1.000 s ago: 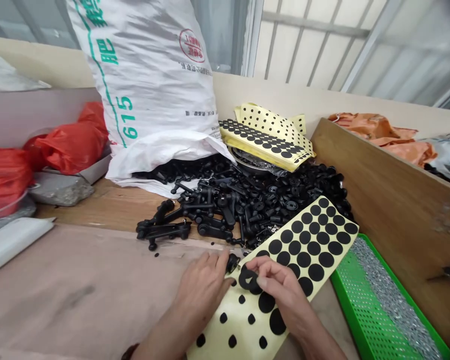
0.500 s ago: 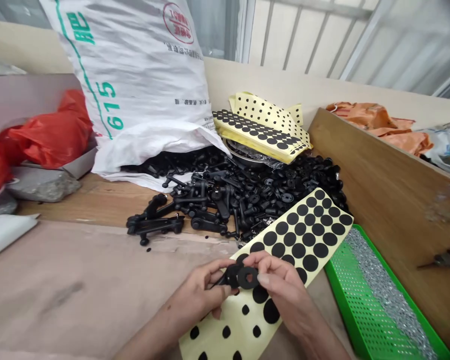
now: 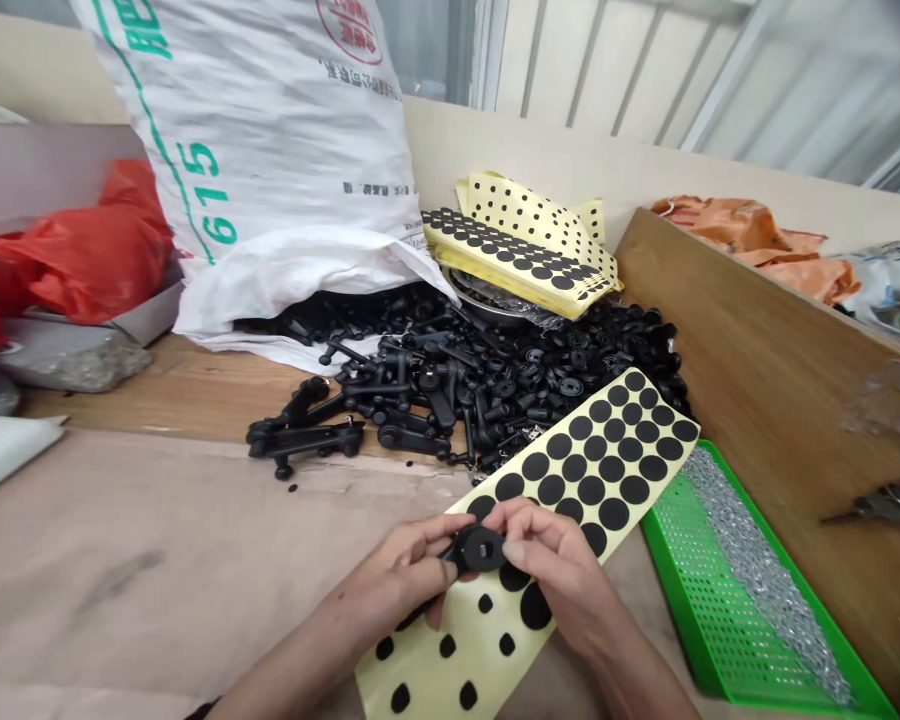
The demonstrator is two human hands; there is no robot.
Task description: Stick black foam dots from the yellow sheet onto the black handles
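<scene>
My left hand is closed around a black crank handle, its arm mostly hidden by the fingers. Against the handle's round end lies a black foam ring sticker with a hole in its middle. At the right edge of that sticker, the thumb and fingers of my right hand are pinched. Beneath both hands is a yellow backing sheet, with rows of black discs on its upper part and small black centre pieces on the lower part.
A heap of black handles and knobs spills from a white woven sack. More sticker sheets rest on a bowl behind it. To the right, a green tray contains small metal pieces, beside a wooden board. Red bags sit left.
My right hand has brought the ring sticker left onto the handle's round end; before, it was offset to the right. The whole view has shifted slightly.
</scene>
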